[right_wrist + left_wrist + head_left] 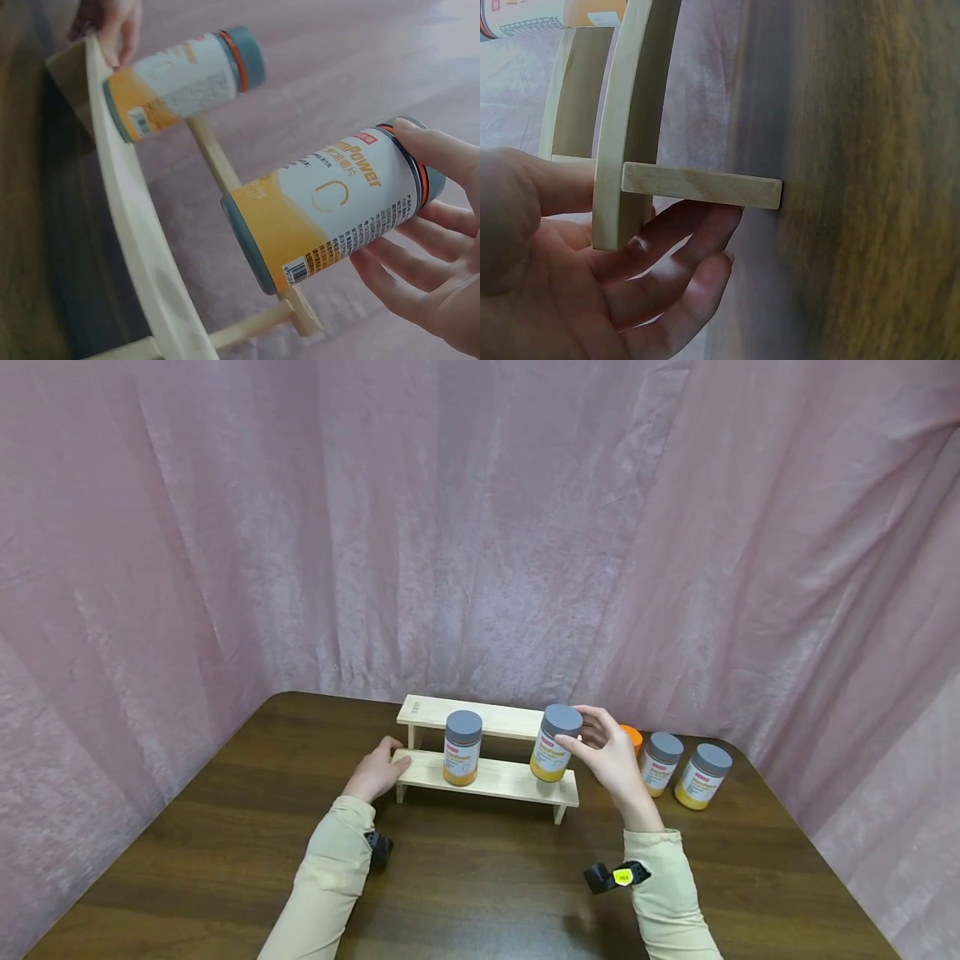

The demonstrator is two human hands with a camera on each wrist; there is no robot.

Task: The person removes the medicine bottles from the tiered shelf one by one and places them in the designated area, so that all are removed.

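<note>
Comes to four grey-lidded jars: a first jar point(462, 752) on the rack point(425, 766), a second jar point(553, 750) in the right fingers point(394, 291), a third jar point(657, 771) and fourth jar point(699, 783) on the worktop point(480, 877). Adds one orange top point(632, 737), partly hidden. Includes just one rack, with one upper board point(498, 718) and one lower board point(506, 779). Also includes two sets of fingers, counting the left fingers point(694, 302); two sleeves, left sleeve point(326, 860) and right sleeve point(663, 881); two wrist cameras, left camera point(380, 850) and right camera point(598, 878); one yellow tag point(623, 877); one worktop.

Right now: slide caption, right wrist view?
Right hand grips a grey-lidded white-and-yellow cylindrical jar above a pale wooden rack where a similar jar stands.
</note>
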